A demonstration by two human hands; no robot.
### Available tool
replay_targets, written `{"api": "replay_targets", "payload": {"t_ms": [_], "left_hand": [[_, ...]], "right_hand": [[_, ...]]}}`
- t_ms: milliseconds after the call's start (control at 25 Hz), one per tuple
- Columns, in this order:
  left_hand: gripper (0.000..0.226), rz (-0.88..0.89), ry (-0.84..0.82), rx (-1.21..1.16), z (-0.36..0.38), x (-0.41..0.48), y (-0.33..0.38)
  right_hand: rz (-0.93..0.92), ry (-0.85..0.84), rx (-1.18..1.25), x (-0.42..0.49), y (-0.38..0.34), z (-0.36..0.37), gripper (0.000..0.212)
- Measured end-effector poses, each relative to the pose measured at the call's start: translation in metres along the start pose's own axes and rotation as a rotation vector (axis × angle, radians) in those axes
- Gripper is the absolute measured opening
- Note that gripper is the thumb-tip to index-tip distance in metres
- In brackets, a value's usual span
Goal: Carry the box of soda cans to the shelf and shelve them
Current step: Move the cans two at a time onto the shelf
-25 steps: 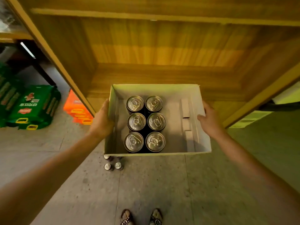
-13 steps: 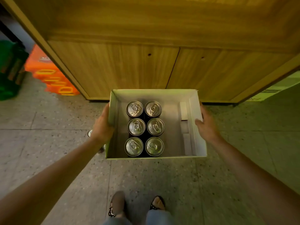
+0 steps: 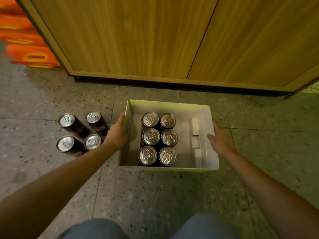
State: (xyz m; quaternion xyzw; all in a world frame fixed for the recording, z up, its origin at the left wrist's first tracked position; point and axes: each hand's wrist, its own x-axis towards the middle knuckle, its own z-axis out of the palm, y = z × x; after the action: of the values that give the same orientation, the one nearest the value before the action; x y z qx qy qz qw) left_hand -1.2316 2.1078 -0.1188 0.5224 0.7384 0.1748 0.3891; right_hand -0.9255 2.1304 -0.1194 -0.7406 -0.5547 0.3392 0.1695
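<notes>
An open white cardboard box point(image 3: 209, 152) sits low at the speckled floor in front of the wooden shelf unit point(image 3: 138, 40). Inside it stand several dark soda cans point(image 3: 158, 138) with silver tops, in two columns toward the left half. My left hand point(image 3: 116, 133) grips the box's left wall. My right hand point(image 3: 219, 138) holds the right wall, fingers over its rim. Only the shelf unit's closed lower doors show.
Several more dark cans point(image 3: 78, 132) stand on the floor just left of the box, close to my left wrist. Orange drink packs point(image 3: 22, 42) lie at the far left beside the shelf unit. My knees point(image 3: 146, 228) are at the bottom edge.
The box has come down from shelf height to floor level, both hands still on it. My view has dropped with it, and the cans on the floor now show to the left.
</notes>
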Motion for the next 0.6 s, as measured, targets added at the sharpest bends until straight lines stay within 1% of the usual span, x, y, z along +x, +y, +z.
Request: {"api": "replay_targets", "payload": {"t_ms": [200, 320, 600], "left_hand": [[0.075, -0.009, -0.019, -0.001, 0.028, 0.017, -0.027], [0.080, -0.014, -0.031, 0.018, 0.032, 0.024, -0.033], [0.078, -0.013, -0.012, 0.017, 0.034, 0.032, -0.039]], "right_hand": [[-0.034, -0.010, -0.050, 0.016, 0.023, 0.023, 0.053], [-0.017, -0.007, -0.037, 0.021, 0.030, 0.033, 0.054], [-0.022, -0.031, 0.003, 0.034, 0.036, 0.044, 0.056]]}}
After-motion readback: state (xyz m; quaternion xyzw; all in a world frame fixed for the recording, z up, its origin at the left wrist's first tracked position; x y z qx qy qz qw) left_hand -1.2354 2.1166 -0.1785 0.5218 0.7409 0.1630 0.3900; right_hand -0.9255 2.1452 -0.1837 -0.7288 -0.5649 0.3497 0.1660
